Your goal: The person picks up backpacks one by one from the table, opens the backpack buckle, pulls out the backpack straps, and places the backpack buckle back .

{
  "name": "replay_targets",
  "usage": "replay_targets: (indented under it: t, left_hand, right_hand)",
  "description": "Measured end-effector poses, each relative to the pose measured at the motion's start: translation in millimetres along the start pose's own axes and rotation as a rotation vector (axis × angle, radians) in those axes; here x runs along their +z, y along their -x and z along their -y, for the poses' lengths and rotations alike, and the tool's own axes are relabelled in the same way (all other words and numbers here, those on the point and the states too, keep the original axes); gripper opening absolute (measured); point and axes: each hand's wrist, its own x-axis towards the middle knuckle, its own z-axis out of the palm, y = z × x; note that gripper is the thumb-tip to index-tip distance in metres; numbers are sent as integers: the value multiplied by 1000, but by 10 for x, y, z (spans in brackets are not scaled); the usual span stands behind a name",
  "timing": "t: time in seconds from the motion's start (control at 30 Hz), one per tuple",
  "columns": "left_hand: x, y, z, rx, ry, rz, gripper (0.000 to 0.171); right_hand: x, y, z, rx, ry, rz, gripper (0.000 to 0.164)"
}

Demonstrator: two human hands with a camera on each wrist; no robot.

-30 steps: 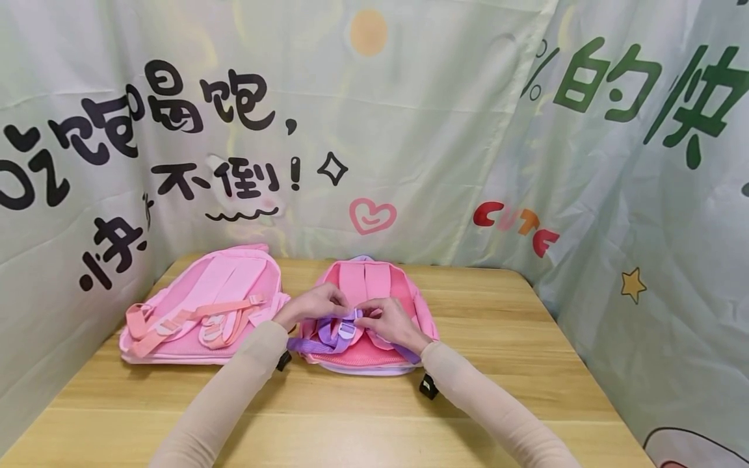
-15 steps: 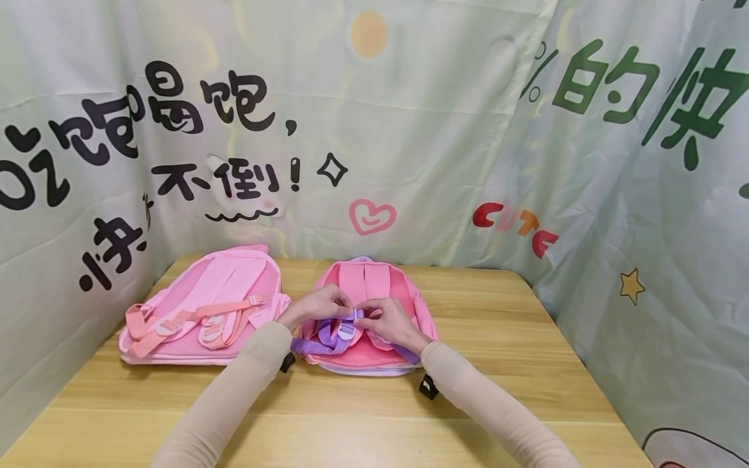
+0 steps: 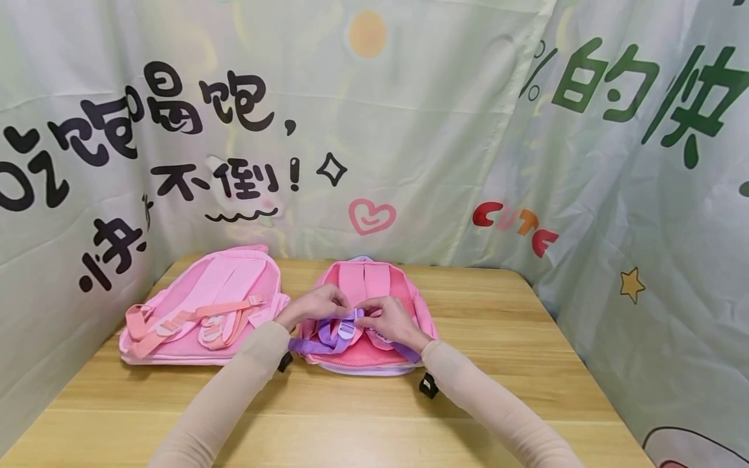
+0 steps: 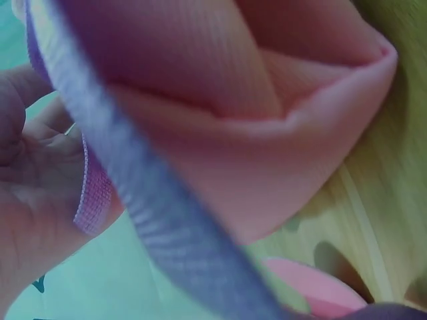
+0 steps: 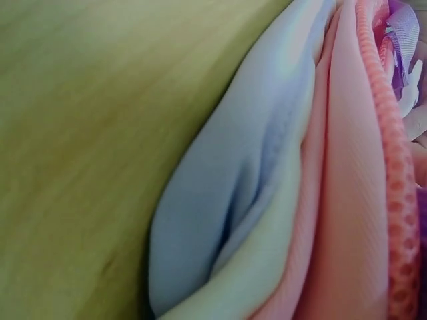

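Observation:
A small pink backpack (image 3: 365, 279) with lilac edging lies on the table, straps facing up. Over it, both hands meet at a purple chest strap with a lilac buckle (image 3: 354, 314). The left hand (image 3: 318, 304) pinches the strap's left side, while the right hand (image 3: 391, 318) pinches the buckle's right end. Just below them lies a lilac strap slider (image 3: 346, 331) on loose purple webbing (image 3: 322, 346). In the left wrist view, purple webbing (image 4: 153, 193) crosses in front of the left hand (image 4: 40, 173). Most right fingers are out of sight in the right wrist view, beyond the backpack's side (image 5: 353, 167).
A second, lighter pink backpack (image 3: 228, 273) with orange straps (image 3: 193, 315) lies to the left, close to the left forearm. The wooden table (image 3: 491, 338) extends right and forward. Printed fabric curtains (image 3: 433, 149) stand along its back and sides.
Almost nothing moves. The hands stay at the buckle, with only a very slight shift of the left forearm and right hand.

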Motion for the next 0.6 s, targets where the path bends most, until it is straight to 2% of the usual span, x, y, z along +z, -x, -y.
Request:
replay_targets:
  t: [0.6]
  left_hand:
    - [-22,4,-2,-10,-38,1,11]
  right_hand:
    - [-15,10,44,-10,36,-2,21]
